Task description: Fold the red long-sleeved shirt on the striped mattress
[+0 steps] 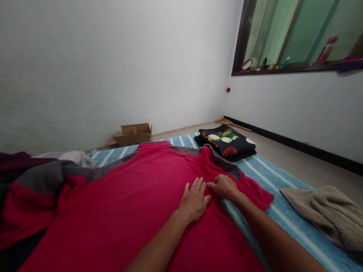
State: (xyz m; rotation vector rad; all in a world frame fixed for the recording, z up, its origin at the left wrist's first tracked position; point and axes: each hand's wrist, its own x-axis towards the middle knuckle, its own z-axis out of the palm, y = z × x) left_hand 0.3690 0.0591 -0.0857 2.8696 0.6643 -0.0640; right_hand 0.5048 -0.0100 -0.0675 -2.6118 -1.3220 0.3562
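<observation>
A red polo shirt (pixel 113 223) with dark grey trim lies spread on a blue striped mat (pixel 272 185). My left hand (pixel 194 200) rests palm down on the shirt's middle, fingers spread. Just beside it, my right hand (pixel 224 187) has its fingers bunched on a fold of the red fabric, near the grey-trimmed collar (pixel 224 160). The hands are almost touching. A folded black cloth with a fruit print (pixel 227 141) sits on the mat beyond the collar.
A beige knitted cloth (pixel 326 211) lies on the mat to the right. Dark red fabric (pixel 17 162) and a pale grey cloth (pixel 68 156) lie at the left. An open cardboard box (pixel 133 135) stands by the far wall. A dark-framed mirror (pixel 286 36) hangs on the right wall.
</observation>
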